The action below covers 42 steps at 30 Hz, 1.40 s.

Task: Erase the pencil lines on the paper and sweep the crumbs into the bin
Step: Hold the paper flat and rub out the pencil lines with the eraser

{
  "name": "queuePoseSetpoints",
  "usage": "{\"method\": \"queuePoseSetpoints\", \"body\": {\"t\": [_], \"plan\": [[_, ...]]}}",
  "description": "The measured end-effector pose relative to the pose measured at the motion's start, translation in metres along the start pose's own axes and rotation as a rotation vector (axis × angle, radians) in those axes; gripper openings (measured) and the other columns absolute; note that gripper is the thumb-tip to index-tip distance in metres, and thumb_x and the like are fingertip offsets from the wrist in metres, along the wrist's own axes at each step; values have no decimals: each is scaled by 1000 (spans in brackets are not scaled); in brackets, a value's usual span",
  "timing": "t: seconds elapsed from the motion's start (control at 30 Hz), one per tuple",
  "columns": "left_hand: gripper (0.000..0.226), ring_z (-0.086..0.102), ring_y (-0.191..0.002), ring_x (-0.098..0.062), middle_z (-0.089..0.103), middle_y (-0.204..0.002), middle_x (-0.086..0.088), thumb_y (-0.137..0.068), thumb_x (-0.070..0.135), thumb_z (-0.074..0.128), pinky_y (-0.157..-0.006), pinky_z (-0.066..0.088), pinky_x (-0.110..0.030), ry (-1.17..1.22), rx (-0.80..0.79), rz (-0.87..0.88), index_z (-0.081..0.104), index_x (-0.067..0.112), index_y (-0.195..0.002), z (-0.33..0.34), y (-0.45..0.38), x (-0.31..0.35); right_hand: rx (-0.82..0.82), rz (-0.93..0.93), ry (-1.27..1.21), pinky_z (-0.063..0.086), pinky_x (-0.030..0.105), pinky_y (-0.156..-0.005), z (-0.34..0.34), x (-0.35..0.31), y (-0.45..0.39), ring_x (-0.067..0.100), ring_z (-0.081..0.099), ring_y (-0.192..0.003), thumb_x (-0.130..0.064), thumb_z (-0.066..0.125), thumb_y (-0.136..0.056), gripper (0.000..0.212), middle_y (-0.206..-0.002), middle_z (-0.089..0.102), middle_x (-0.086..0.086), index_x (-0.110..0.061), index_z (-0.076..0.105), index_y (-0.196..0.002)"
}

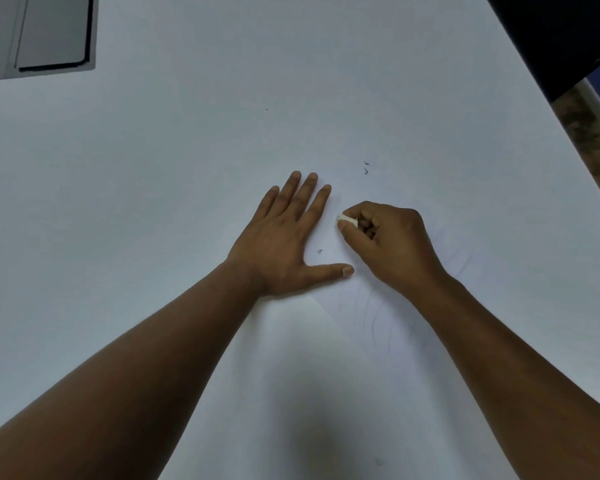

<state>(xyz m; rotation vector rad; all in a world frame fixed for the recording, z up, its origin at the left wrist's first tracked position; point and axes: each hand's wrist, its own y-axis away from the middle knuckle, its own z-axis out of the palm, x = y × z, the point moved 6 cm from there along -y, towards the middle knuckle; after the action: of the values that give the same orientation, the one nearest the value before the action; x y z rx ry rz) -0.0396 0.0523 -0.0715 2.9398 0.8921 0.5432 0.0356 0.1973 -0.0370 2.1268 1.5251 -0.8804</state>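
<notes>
1. Dim, flat, cool light; the white tabletop (187, 150) reads blue-grey, no glare.
2. Soft dark shadow pools at the near edge between the forearms, fading toward the middle.
3. Faint shadow under the left hand (284, 237) and the right hand (392, 240), so the light is overhead and diffuse.
4. Wide-angle stretch: forearms balloon at the bottom corners, the table's right edge slants.
5. Slightly soft overall; pencil lines (378, 313) barely register; far right corner nearly black.
</notes>
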Motion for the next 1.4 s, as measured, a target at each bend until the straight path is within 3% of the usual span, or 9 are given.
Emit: {"method": "queuePoseSetpoints", "body": {"t": [0.17, 0.3, 0.47, 0.6, 0.77, 0.93, 1.07, 1.2, 1.4], "plan": [[127, -28, -155, -21, -25, -170, -3, -73, 102, 20, -128, -7, -50, -114, -78, 23, -10, 20, -165, 5, -3, -1, -41, -10, 38, 53, 31, -63, 3, -10, 3, 10, 59, -61, -34, 61, -96, 17, -66, 61, -6, -19, 70, -100], [132, -32, -154, -22, -29, -169, -5, -70, 104, 21, -127, -7, -52, -124, -116, 99, -14, 18, -164, 3, -1, 0, -139, 209, -238, 59, 30, -67, 6, -8, 11, 8, 69, -68, -34, 55, -99, 13, -79, 71, -4, -23, 60, -105], [129, -17, -159, -25, -11, -173, -8, -76, 98, 34, -129, -2, -50, -51, 24, 222, -3, 12, -165, -8, 10, 0, -12, 379, -522, 62, 38, -74, 7, -3, 14, 15, 73, -78, -27, 53, -101, 12, -88, 73, 2, -18, 59, -106], [130, -7, -160, -22, 0, -174, -7, -75, 100, 31, -129, 2, -51, -63, 74, 87, 5, 9, -165, -3, 25, -1, 51, 471, -666, 61, 42, -79, 12, -5, 21, 20, 74, -81, -25, 52, -102, 12, -88, 74, 6, -16, 60, -104], [135, -17, -158, -19, -10, -173, -4, -73, 102, 29, -129, -2, -49, -58, -24, 10, -4, 9, -165, 7, 31, -4, -328, 582, -601, 60, 48, -81, 36, -23, 33, 25, 73, -76, -23, 55, -98, 10, -82, 75, 6, -16, 61, -99], [134, -25, -156, -16, -20, -171, -3, -73, 102, 26, -128, -7, -48, -101, -79, 43, -14, 11, -163, 3, 26, -6, -20, 414, -671, 56, 43, -91, 17, -23, 1, 15, 71, -96, -22, 57, -98, 6, -98, 75, 0, -20, 62, -95], [131, -24, -156, -14, -19, -172, -1, -74, 101, 24, -128, -8, -48, -91, -87, 63, -16, 15, -163, 0, 19, -4, 163, 385, -697, 59, 35, -77, -6, -11, -11, 16, 72, -88, -21, 57, -99, 8, -96, 74, 1, -17, 63, -100], [128, -22, -157, -14, -17, -172, -1, -76, 100, 24, -128, -7, -46, -58, -46, 63, -14, 14, -163, -1, 14, -3, 82, 337, -451, 58, 34, -66, 0, -3, 10, 15, 68, -73, -26, 65, -94, 5, -81, 70, -5, -23, 68, -94], [127, -23, -157, -17, -20, -171, -5, -74, 98, 12, -128, -7, -48, -117, -59, 38, -11, 11, -164, 4, 11, -3, -46, -58, -23, 50, 24, -68, 22, -24, 33, 8, 59, -72, -22, 67, -91, 9, -82, 63, -6, -15, 71, -95]]}}
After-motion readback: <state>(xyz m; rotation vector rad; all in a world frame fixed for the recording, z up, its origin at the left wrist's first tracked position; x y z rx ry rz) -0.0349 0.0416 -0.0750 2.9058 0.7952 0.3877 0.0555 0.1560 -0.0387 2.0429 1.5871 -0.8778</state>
